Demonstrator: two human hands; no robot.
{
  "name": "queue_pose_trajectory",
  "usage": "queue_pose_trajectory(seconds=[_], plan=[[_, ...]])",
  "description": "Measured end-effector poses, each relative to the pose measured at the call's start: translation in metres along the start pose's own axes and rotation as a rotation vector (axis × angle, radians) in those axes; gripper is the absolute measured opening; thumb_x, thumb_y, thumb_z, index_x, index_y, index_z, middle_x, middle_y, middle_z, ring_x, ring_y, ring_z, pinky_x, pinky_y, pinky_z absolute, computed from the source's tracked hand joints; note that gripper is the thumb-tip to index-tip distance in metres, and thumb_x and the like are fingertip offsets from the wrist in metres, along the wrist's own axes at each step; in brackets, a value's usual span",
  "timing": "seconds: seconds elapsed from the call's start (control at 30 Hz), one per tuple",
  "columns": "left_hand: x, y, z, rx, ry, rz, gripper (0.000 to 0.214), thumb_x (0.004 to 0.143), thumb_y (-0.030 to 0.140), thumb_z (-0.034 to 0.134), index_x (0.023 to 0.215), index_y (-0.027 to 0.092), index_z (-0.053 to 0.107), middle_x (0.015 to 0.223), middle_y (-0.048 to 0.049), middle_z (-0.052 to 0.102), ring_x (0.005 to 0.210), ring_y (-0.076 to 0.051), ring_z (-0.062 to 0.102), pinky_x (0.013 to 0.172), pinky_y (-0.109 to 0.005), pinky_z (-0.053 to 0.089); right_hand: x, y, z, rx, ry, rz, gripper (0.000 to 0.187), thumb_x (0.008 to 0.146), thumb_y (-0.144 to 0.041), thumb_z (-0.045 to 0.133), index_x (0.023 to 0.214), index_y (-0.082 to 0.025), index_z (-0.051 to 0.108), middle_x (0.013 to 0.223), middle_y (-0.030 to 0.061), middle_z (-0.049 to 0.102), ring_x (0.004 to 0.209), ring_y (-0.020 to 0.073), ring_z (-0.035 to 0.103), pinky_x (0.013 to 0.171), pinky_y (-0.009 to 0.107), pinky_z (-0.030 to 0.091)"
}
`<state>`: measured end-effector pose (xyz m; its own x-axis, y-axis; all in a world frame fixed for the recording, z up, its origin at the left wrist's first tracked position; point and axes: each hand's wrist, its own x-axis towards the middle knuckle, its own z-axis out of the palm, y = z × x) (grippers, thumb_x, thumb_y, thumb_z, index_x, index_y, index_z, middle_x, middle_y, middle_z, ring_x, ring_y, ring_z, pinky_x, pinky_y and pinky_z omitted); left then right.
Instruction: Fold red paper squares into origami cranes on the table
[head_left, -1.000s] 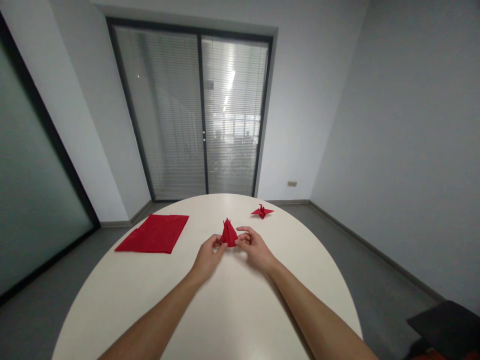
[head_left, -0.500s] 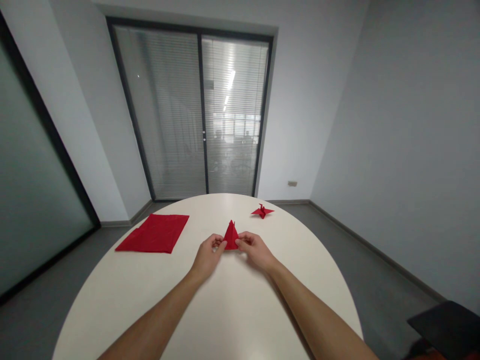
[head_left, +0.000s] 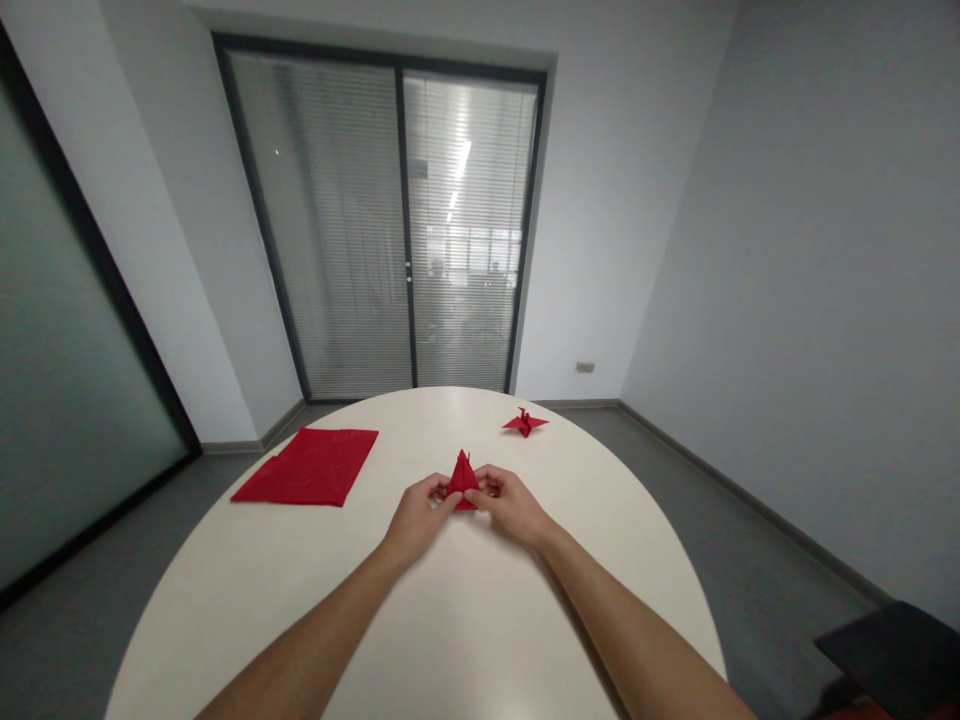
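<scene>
Between my hands is a small piece of folded red paper (head_left: 463, 474), triangular with its point away from me and a thin spike beside the tip. My left hand (head_left: 421, 510) pinches its left side, the thumb lying across the front face. From the right, my right hand (head_left: 510, 502) grips the other side, its thumb also on the front. Both thumbtips nearly meet near the paper's lower middle. Fingers behind the paper are partly hidden. A finished red paper crane (head_left: 525, 424) with spread wings stands beyond my right hand.
On the left of the round white table (head_left: 442, 620) lies a flat stack of red paper sheets (head_left: 307, 468). Glass panels with blinds (head_left: 330, 240) stand behind the table. A dark chair-like object (head_left: 892, 650) shows at the lower right.
Both thumbs have slid inward across the front of the folded paper, closer together. The paper has shifted slightly toward me. The crane and sheets have stayed put.
</scene>
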<state>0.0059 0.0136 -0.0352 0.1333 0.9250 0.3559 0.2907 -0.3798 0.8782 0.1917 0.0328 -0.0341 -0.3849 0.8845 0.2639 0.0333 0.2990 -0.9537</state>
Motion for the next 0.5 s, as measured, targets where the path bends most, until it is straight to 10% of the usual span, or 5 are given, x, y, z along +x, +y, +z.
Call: queue_pose_trajectory(seconds=[0.5], plan=[[-0.0016,0.0025,0.0000,-0.023,-0.108,-0.008,0.021,0.082,0.036,0.062,0.086,0.019,0.074,0.087,-0.0053,0.077,0.082,-0.023,0.068,0.080,-0.033,0.051,0.0003,-0.0028,-0.0010,0.027,0.016,-0.004,0.033,0.076,-0.048,0.077,0.088,-0.018,0.071,0.080,0.0031,0.072,0.072,0.0176,0.063,0.072,0.031,0.047]])
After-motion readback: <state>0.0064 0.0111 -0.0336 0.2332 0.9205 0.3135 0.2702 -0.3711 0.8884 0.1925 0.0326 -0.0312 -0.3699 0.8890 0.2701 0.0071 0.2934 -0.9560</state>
